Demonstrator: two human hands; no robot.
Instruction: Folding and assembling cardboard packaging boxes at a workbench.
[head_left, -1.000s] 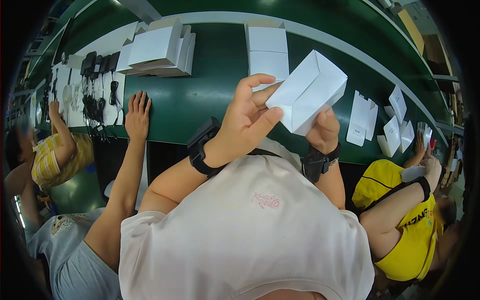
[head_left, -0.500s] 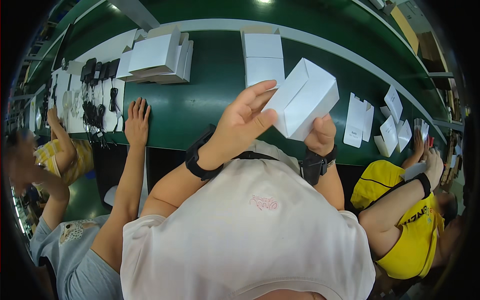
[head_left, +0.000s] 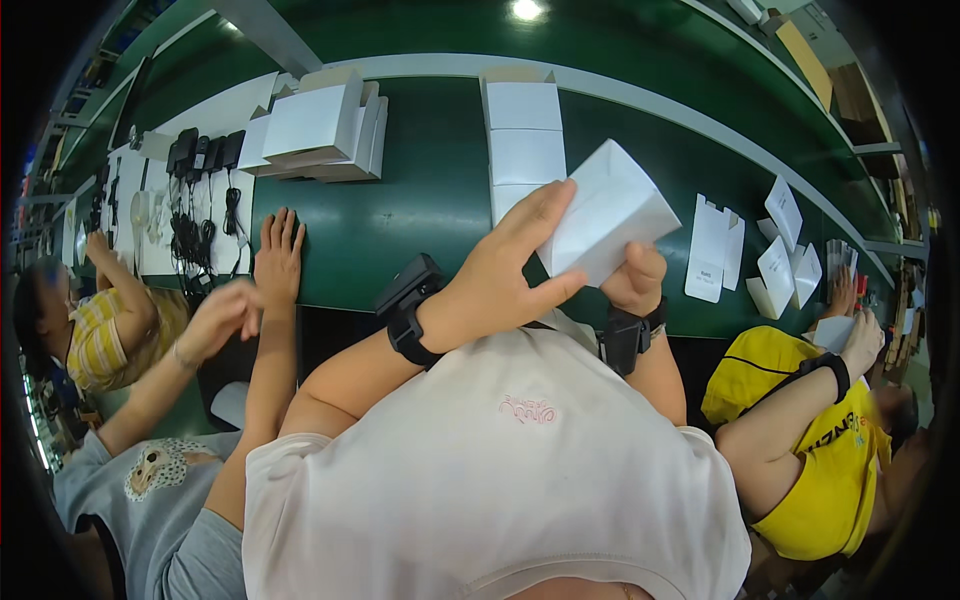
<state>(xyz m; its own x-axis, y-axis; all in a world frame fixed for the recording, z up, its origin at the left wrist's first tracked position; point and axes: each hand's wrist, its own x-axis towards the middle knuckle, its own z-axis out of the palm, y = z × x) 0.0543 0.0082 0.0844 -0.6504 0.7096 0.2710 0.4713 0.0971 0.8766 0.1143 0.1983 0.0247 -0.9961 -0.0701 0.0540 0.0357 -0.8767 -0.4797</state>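
**White cardboard box held up over the green worktop**

White cardboard box (head_left: 607, 213), closed and rectangular, is up in the air in front of the person's chest, tilted on a diagonal above the long green worktop (head_left: 420, 200). That worktop is the biggest thing here, curving across the whole view. On it, far left, sits a stack of open white cartons (head_left: 315, 128), and straight behind the held box there's a row of flat white boxes (head_left: 523, 130). Off to the right lie some white folded card inserts (head_left: 712, 248).

Left hand (head_left: 510, 275) is wrapped on the box's near side, fingers spread along the face, thumb underneath. Right hand (head_left: 637, 280) is clenched round the lower corner. Both wrists wear black bands.

A neighbour's hand (head_left: 278, 255) lies flat on the worktop edge, left of all this.
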